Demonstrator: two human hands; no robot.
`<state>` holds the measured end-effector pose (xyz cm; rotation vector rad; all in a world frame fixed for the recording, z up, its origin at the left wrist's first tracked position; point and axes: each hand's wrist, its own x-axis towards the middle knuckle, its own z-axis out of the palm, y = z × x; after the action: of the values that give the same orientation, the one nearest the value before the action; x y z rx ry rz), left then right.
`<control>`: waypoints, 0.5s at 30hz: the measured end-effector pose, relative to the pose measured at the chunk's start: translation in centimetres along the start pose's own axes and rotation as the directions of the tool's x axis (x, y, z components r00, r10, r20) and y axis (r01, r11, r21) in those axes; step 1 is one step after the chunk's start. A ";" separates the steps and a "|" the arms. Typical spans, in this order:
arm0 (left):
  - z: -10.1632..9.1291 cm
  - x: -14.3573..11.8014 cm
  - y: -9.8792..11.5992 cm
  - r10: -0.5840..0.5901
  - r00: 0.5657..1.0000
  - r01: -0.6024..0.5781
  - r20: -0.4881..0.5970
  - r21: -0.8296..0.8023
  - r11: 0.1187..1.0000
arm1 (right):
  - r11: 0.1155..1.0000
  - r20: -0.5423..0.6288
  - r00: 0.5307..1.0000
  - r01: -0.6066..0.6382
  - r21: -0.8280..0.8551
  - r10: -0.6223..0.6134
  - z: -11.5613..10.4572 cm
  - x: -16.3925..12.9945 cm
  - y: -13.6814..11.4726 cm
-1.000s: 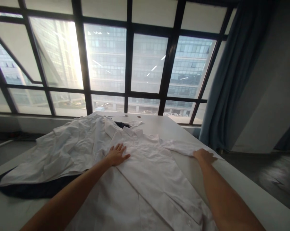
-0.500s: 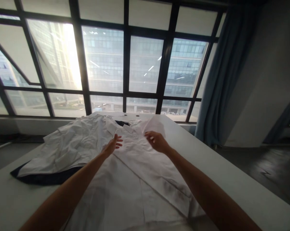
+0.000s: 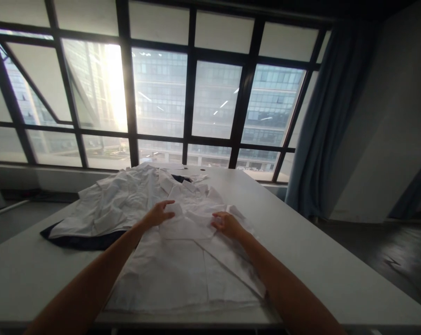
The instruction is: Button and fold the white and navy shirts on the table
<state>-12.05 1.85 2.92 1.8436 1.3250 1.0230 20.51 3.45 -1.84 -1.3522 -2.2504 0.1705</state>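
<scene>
A white shirt [image 3: 182, 270] lies spread on the table, its hem toward me and its collar at the far end. Across its upper middle a loose flap of white cloth [image 3: 187, 229] is laid over, with a straight near edge. My left hand [image 3: 156, 215] is at the flap's left end, thumb and fingers closed around the fabric. On the right side, my right hand [image 3: 227, 224] has its fingers bent and pinching the cloth. Part of the right sleeve runs beneath my right forearm, which hides some of it.
Left of the shirt lies a heap of crumpled white garments [image 3: 116, 200] on a dark navy cloth [image 3: 88, 241]. The white table [image 3: 315, 274] extends to the right. Beyond stand black-framed windows [image 3: 187, 93] and a blue curtain [image 3: 311, 139].
The cloth lifted beside my right hand has come down across the shirt's upper middle. My right hand has lowered toward me, and my left hand has gone from open to closed on the fabric.
</scene>
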 end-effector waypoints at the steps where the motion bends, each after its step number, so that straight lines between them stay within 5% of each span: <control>1: -0.6 -0.4 0.5 0.012 0.999 -0.008 0.045 -0.082 0.997 | 0.999 0.022 0.999 -0.036 -0.016 0.036 0.0 -0.1 0.7; 4: -2.5 -1.8 1.8 0.009 0.965 0.076 0.263 -0.313 0.947 | 0.989 0.073 0.986 -0.148 -0.030 0.149 -0.1 -0.1 2.1; 6: -3.8 -2.7 2.4 0.022 0.904 0.152 0.426 -0.369 0.917 | 0.979 0.091 0.975 -0.198 -0.044 0.201 -0.3 -0.1 2.5; 9: -4.9 -3.6 3.1 0.062 0.738 0.216 0.672 -0.321 0.922 | 0.964 0.083 0.963 -0.247 -0.098 0.255 -0.5 0.1 2.7; 12: -4.9 -3.8 3.4 0.112 0.488 0.287 0.866 -0.280 0.916 | 0.943 0.016 0.954 -0.292 -0.162 0.298 -0.7 0.1 2.8; 13: -4.7 -3.8 3.4 0.126 0.436 0.305 0.891 -0.278 0.911 | 0.935 -0.009 0.950 -0.308 -0.177 0.311 -0.8 0.1 2.8; 15: -4.0 -3.6 3.2 0.114 0.424 0.297 0.898 -0.257 0.920 | 0.913 -0.067 0.936 -0.351 -0.208 0.345 -1.1 0.0 3.1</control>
<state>-14.72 -2.29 6.82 1.5531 0.4648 0.0555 23.52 4.81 -2.04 -1.8577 -2.0311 0.0248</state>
